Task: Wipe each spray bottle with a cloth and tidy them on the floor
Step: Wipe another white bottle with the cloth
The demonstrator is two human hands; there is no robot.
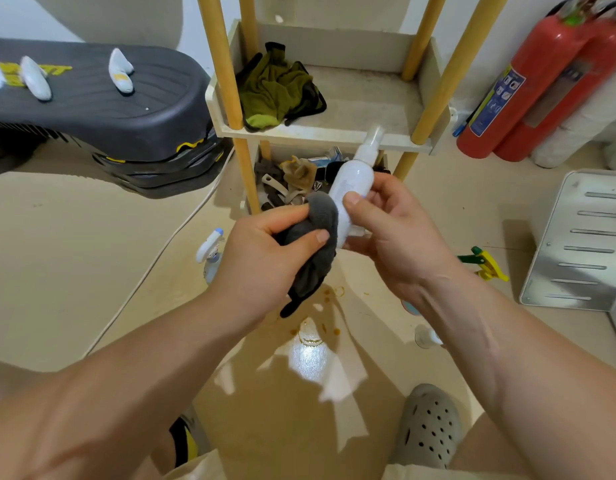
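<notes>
My right hand (393,233) grips a white spray bottle (355,178) by its lower half, nozzle pointing up and away. My left hand (265,251) holds a grey cloth (317,237) bunched against the bottle's left side. On the floor stand a blue-and-white trigger bottle (211,251) left of my hands and a green-and-yellow trigger sprayer (485,263) to the right. Two small containers (426,336) show partly behind my right forearm.
A wooden shelf unit (334,133) stands ahead, with a green rag (279,88) on its shelf and clutter below. Red fire extinguishers (542,84) lean at right, a grey metal panel (583,244) lies nearby, a dark step platform (98,105) at left. A white cable (161,251) crosses the floor.
</notes>
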